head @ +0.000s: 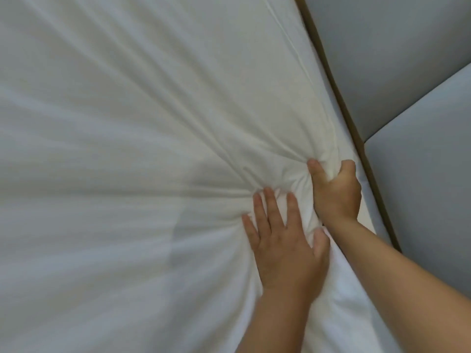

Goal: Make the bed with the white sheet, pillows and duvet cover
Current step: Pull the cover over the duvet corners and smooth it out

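Open white sheet (114, 149) spreads leftward; rightward, the brown frame edge (344, 118) and grey padded panels (397, 59) close off passage.

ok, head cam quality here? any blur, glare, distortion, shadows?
Head view: soft, even light, no glare. The white sheet smears into radial streaks toward the left edge, looking like motion blur; left hand and right hand are sharper. A faint grey shadow lies on the sheet left of the hands. Wide-angle bend curves the brown bed edge.
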A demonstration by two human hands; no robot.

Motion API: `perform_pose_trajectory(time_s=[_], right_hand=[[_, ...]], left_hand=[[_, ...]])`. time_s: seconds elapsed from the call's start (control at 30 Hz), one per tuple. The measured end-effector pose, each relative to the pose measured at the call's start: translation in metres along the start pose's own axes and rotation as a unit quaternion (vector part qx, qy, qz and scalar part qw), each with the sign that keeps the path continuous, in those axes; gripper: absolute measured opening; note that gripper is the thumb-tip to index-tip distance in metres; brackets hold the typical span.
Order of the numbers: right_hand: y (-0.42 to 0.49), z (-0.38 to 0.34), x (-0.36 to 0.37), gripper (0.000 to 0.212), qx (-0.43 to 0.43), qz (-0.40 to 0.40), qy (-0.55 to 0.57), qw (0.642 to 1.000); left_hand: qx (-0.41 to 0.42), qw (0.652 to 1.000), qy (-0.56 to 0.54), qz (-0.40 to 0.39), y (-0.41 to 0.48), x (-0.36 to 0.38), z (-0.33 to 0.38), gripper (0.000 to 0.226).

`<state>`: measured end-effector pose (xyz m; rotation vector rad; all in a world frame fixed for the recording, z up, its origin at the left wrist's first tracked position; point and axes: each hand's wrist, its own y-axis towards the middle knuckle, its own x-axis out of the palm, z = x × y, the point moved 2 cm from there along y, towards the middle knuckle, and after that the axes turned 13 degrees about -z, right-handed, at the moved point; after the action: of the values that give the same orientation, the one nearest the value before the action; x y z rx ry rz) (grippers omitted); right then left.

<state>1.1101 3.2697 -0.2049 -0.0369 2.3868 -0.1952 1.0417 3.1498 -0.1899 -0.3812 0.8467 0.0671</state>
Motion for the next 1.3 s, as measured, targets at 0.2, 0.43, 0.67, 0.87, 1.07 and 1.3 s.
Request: perform_pose_trajectory(time_s=[0.2,0.43,0.67,0.87,1.07,1.3], right_hand=[[-0.047,-0.047,-0.006,0.062,-0.120,0.039,-0.220,0.967],[-0.187,-0.041,0.012,0.050,-0.311,-0.132,-0.186,0.922],[-0.206,-0.026,0.032,0.073,-0.192,-0.242,-0.307,0.900],[-0.224,-0.054,0.026,0.020,-0.265,-0.116,-0.277,0.916],[-0.272,-0.066,0.046,0.032,-0.308,-0.230,-0.149,0.911],[-0.324,-0.031,0.046,0.062,-0.322,-0.137,-0.267,0.898]], left_hand=[[0.112,0.991,-0.044,-0.060,-0.022,-0.065,-0.058,0.056],[0.251,0.933,0.251,-0.058,-0.063,-0.093,-0.124,0.063],[0.314,0.922,0.211,0.084,-0.053,-0.083,-0.124,0.032],[0.327,0.920,0.136,0.169,-0.080,-0.100,-0.119,0.035],[0.254,0.946,0.122,0.160,-0.123,-0.123,-0.168,0.032],[0.244,0.965,0.085,0.052,-0.203,-0.076,-0.175,0.061]])
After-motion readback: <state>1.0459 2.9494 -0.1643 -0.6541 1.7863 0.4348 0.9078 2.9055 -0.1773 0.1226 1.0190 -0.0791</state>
